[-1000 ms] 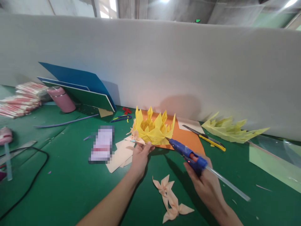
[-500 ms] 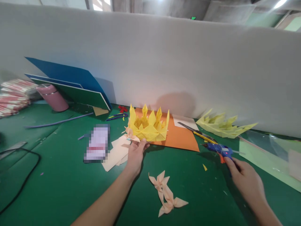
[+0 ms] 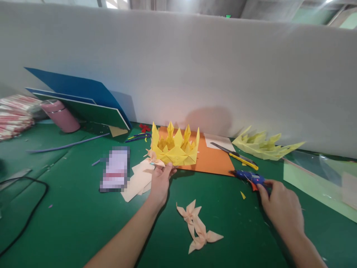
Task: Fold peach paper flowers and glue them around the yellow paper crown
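Note:
My left hand (image 3: 160, 181) grips the lower edge of a yellow folded-paper crown (image 3: 175, 148), holding it just above the green table (image 3: 69, 216). A small peach paper flower (image 3: 153, 158) sticks to the crown's left side by my fingers. My right hand (image 3: 280, 204) rests on the table at the right, its fingers closed on the handle of a blue glue gun (image 3: 249, 176) that lies low with its nozzle pointing left. Two peach paper flowers (image 3: 198, 227) lie between my hands.
An orange sheet (image 3: 216, 160) lies behind the crown, with a yellow utility knife (image 3: 237, 156) and another yellow folded piece (image 3: 263, 145) to the right. Peach papers (image 3: 136, 182), a blurred card (image 3: 115, 169), a pink cup (image 3: 61, 116), leaning boards (image 3: 83, 98), a black cable (image 3: 25, 219) and a white partition (image 3: 195, 70) surround the area.
My right hand has carried the glue gun away from the crown to the right and lowered it to the table. My left hand keeps holding the crown.

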Demonstrator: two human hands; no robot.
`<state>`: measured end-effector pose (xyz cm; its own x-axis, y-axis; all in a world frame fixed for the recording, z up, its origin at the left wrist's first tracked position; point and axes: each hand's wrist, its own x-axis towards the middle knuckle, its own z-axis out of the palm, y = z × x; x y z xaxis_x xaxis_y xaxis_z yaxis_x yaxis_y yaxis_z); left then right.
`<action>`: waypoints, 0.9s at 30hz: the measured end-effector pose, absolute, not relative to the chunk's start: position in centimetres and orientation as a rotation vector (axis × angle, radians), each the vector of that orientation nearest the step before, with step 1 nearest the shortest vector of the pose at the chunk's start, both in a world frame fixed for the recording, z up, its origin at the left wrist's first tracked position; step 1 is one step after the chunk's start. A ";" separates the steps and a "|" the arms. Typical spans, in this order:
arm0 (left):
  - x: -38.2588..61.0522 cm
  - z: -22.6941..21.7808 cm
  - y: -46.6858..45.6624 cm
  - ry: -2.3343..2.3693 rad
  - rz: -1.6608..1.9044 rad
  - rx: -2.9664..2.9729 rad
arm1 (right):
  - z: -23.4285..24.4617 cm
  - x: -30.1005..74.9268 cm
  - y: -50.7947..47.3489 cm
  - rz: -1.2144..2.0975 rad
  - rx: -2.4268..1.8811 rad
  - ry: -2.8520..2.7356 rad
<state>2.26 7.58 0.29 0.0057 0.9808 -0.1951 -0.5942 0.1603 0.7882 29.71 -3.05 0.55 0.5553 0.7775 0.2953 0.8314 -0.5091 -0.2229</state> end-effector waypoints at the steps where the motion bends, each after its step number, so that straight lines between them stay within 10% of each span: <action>1: 2.3 0.3 7.6 0.852 1.346 0.576 | 0.9 29.2 -3.1 -0.306 -2.414 -1.373; 10: 2.4 0.2 7.5 0.841 1.339 0.571 | 3.8 18.7 -3.9 0.644 -1.418 -2.267; 27: 2.4 0.3 7.3 0.859 1.332 0.571 | 4.5 16.3 -0.4 0.769 -1.354 -2.600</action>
